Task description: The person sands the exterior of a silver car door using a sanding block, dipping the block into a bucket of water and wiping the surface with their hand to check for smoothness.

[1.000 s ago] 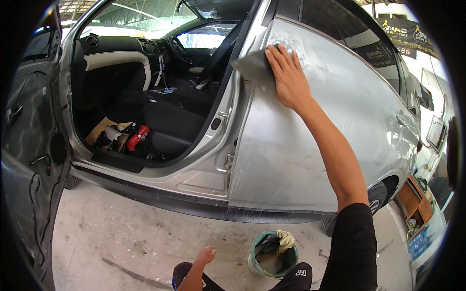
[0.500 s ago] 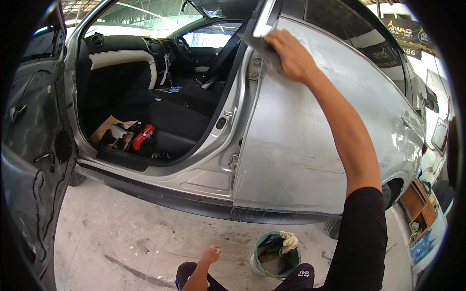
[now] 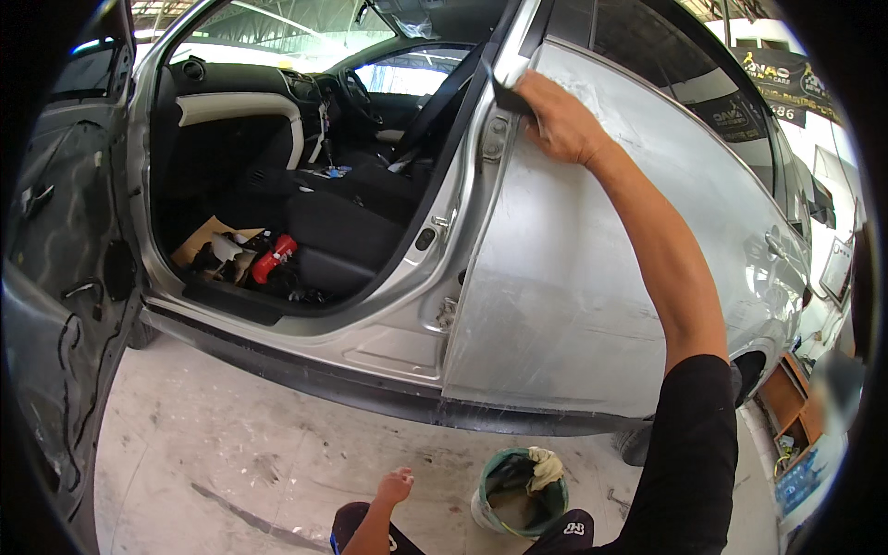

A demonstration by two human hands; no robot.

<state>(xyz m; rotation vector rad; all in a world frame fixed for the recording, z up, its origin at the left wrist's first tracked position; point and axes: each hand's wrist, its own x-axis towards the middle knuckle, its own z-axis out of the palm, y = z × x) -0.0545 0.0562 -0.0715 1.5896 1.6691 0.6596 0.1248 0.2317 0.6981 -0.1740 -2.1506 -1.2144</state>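
My right hand (image 3: 566, 122) reaches up to the top front corner of the silver rear door (image 3: 555, 305). Its fingers are closed on a thin dark sheet that looks like sandpaper (image 3: 510, 99), which sticks out past the door's front edge beside the pillar. The door skin has a dull, cloudy, streaked finish. Low over my lap, my left hand (image 3: 396, 484) is loosely closed, with nothing visible in it. Between my knees stands a green-rimmed bucket (image 3: 481, 495) of murky water, a cream cloth (image 3: 546, 469) draped over its rim.
The dark inner side of the open front door (image 3: 69, 277) rises at the left. Inside the cabin, a red object (image 3: 275, 259) and cardboard (image 3: 202, 239) lie on the floor by the seat. A wooden shelf (image 3: 786, 402) and blue bottles (image 3: 795, 481) stand at the right.
My right hand has shifted slightly down, and the sandpaper has turned from pointing sideways to tilting upward along the door's front edge. The view has shifted a little; my left hand stays low.
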